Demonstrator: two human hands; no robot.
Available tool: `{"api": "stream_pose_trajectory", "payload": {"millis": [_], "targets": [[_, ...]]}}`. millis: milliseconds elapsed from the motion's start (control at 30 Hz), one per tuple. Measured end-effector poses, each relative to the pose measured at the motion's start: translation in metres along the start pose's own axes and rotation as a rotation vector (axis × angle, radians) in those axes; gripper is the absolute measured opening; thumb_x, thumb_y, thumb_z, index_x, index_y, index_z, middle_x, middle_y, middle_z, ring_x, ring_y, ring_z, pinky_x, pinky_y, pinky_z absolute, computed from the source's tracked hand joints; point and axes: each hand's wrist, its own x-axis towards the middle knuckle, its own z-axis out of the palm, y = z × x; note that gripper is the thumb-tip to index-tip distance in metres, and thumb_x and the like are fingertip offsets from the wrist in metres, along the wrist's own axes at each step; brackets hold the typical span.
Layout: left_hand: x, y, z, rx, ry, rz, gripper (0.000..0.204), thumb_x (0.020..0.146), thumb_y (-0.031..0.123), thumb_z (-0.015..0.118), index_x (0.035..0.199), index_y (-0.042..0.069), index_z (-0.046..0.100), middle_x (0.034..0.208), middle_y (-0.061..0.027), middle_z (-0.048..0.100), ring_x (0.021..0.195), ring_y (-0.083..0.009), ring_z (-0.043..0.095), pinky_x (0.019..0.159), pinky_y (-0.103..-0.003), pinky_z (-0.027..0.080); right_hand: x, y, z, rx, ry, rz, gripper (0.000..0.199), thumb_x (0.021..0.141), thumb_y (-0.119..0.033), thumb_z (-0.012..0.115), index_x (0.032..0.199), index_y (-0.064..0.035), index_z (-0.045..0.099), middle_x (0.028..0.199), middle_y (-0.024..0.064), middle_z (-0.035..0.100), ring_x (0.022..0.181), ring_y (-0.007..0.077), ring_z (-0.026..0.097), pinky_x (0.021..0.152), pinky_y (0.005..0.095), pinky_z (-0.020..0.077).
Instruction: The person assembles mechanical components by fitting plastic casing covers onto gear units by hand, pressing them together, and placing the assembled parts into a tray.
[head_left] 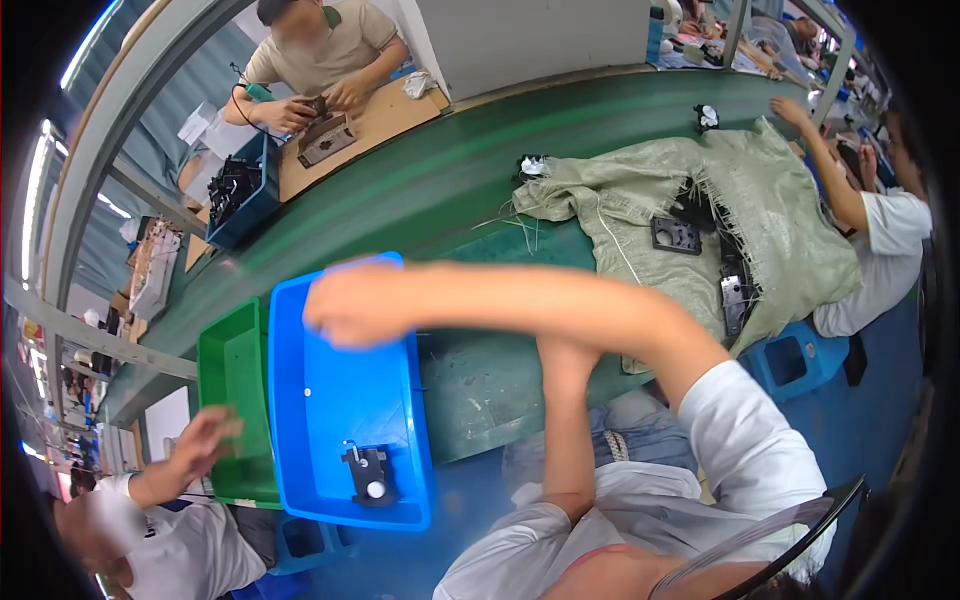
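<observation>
My right arm reaches leftward across the bench, and my right hand is over the far end of a blue plastic bin. Motion blurs its fingers, so I cannot tell what they hold, if anything. Near the bin's close end lies a small black part with a white round piece and a thin metal pin. My left forearm points up toward the bench, and the left hand is hidden behind my right forearm.
Left of the blue bin stands a green bin, with a co-worker's hand at it. A woven sack on the right holds black parts. Across the green belt, another person handles a part beside a dark blue crate.
</observation>
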Motion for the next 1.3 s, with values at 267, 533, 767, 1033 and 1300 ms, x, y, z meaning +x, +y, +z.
{"api": "stream_pose_trajectory", "payload": {"millis": [267,533,767,1033,1300], "targets": [[0.016,0.016,-0.011,0.325,-0.015,0.032,0.024,0.087,0.012,0.059,0.108,0.002,0.063,0.102,-0.0156,0.066,0.090,-0.0341,0.062,0.082,-0.040,0.050,-0.114,0.120,-0.113,-0.990,-0.288,0.675,0.062,0.078,-0.025,0.065,0.135,-0.0160,0.045,0.136,0.0154,0.043,0.113,0.0398,0.049,0.089,0.0504,0.0500],[0.016,0.023,-0.009,0.286,-0.008,0.013,0.021,0.087,0.013,0.060,0.104,0.001,0.065,0.099,-0.0140,0.068,0.087,-0.0301,0.065,0.078,-0.037,0.051,-0.208,0.099,-0.154,-0.860,-0.100,1.227,0.059,0.087,-0.032,0.054,0.140,-0.0082,0.043,0.131,0.0211,0.051,0.094,0.0425,0.064,0.078,0.0526,0.0528],[0.080,0.027,-0.067,0.682,0.089,-0.081,0.015,0.085,0.017,0.057,0.083,0.005,0.067,0.075,-0.0140,0.068,0.065,-0.0363,0.064,0.062,-0.044,0.052,-0.238,0.086,-0.156,-0.868,-0.284,0.914,0.030,0.082,-0.026,0.057,0.101,-0.0042,0.063,0.110,0.0185,0.060,0.092,0.0380,0.062,0.077,0.0484,0.0518],[0.196,-0.080,-0.066,1.034,-0.001,-0.316,0.032,0.086,0.031,0.061,0.087,0.001,0.073,0.087,-0.0202,0.072,0.081,-0.0407,0.067,0.072,-0.046,0.054,-0.251,-0.002,-0.151,-0.973,-0.031,0.541,0.019,0.077,-0.018,0.062,0.093,-0.0073,0.061,0.097,0.0104,0.061,0.087,0.0307,0.059,0.077,0.0389,0.0509],[0.203,-0.090,-0.076,1.035,0.128,-0.173,0.029,0.085,0.028,0.063,0.088,0.002,0.075,0.083,-0.0171,0.072,0.076,-0.0392,0.068,0.070,-0.046,0.054,-0.340,-0.060,-0.227,-0.987,-0.170,0.998,0.027,0.075,-0.011,0.065,0.102,-0.0062,0.061,0.102,0.0137,0.062,0.090,0.0322,0.059,0.078,0.0400,0.0521]]}}
